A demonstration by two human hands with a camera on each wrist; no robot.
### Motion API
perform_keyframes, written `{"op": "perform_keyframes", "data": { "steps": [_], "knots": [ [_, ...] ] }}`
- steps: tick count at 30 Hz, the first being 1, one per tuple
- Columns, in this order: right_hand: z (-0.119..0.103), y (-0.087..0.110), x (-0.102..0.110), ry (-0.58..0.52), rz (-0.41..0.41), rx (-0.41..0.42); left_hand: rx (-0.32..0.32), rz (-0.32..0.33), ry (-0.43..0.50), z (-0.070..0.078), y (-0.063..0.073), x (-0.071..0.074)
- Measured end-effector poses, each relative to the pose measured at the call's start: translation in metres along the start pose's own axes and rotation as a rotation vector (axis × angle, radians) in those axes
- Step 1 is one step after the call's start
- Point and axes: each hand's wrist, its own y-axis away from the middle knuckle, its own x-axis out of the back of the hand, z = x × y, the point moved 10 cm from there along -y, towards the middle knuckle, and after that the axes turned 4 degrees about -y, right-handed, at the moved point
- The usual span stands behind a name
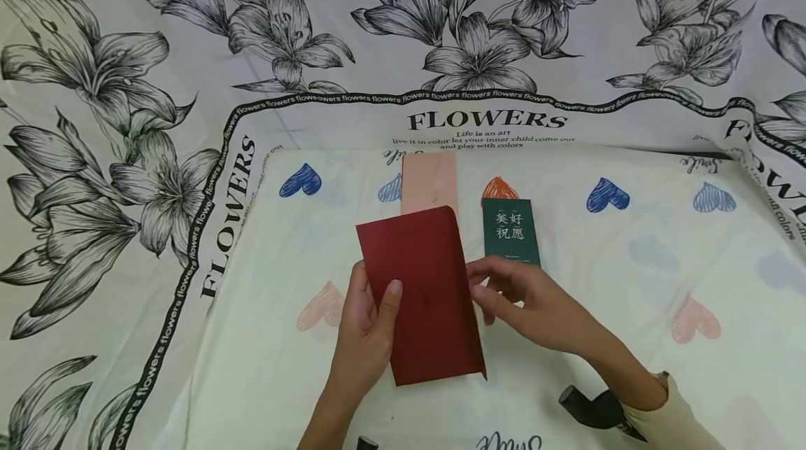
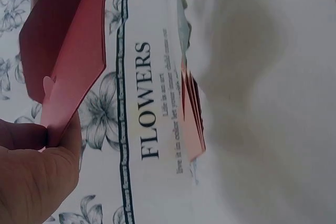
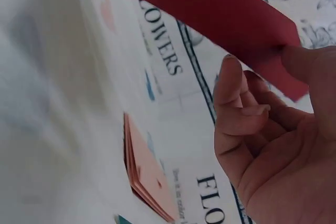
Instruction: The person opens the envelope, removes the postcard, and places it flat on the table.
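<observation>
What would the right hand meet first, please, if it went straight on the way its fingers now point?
Most likely the facing edge of the folded red paper, which the left hand holds. The right hand is at that edge; contact is hard to judge.

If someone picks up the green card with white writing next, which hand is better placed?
Probably the right hand: it is close by the green card, though its fingertips are at the edge of the red envelope. The left hand grips that envelope and is farther from the card.
</observation>
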Motion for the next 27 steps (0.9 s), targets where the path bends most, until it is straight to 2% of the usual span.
{"op": "perform_keyframes", "data": {
  "steps": [5, 12, 21, 24, 27],
  "knots": [
    [0.000, -0.002, -0.014, -0.034, -0.020, 0.014, -0.015, -0.044, 0.011, 0.000, 0.002, -0.015],
    [0.001, -0.001, -0.017, -0.062, 0.005, 0.024, -0.023, -0.067, -0.007, 0.000, 0.006, -0.020],
    [0.003, 0.003, -0.015, -0.021, 0.060, 0.027, -0.061, -0.124, -0.250, -0.005, 0.011, -0.027],
    [0.003, 0.005, -0.017, -0.010, 0.063, 0.028, -0.082, -0.124, -0.340, -0.004, 0.010, -0.028],
    [0.003, 0.006, -0.020, -0.028, 0.060, 0.021, -0.065, -0.107, -0.385, -0.006, 0.010, -0.027]
  ]
}}
